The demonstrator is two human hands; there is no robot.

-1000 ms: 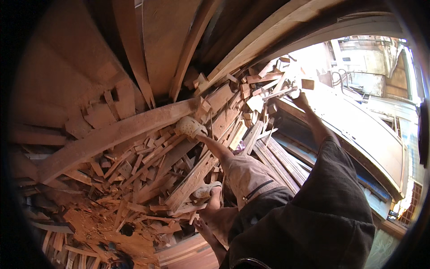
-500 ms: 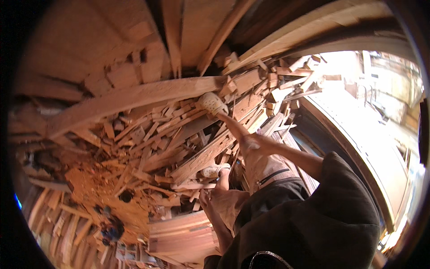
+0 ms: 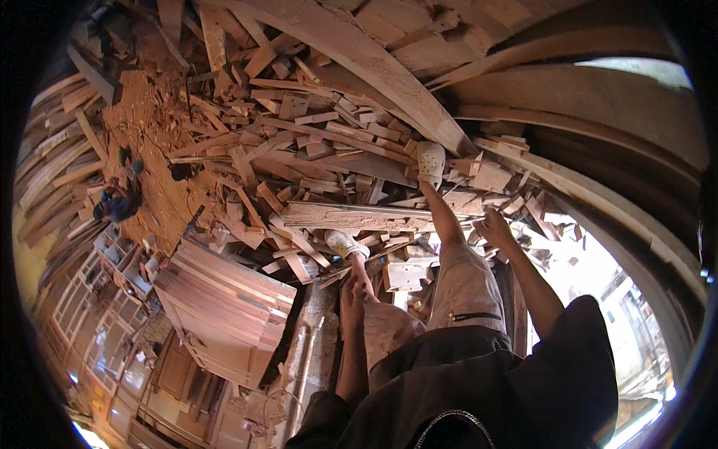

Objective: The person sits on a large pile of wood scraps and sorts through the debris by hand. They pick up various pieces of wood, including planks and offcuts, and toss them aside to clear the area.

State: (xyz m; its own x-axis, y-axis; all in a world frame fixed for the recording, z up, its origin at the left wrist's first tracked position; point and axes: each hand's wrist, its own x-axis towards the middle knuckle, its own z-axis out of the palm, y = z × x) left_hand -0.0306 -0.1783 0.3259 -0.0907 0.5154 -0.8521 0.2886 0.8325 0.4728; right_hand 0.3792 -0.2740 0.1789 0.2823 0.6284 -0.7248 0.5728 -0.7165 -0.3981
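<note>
**A:** Where are the hands?

**B:** The right hand hangs out over a heap of wood offcuts, fingers loosely curled, holding nothing. The left hand rests low by the left knee; I cannot tell whether it grips anything.

**A:** And underfoot?

**B:** Both feet in pale clogs stand on the heap: the right clog at the edge of a long curved beam, the left clog just beside a flat plank.

**A:** Any open room?

**B:** Little. Stacked boards close in lower left. Sawdust floor opens upper left, where another person crouches, well apart.
</note>
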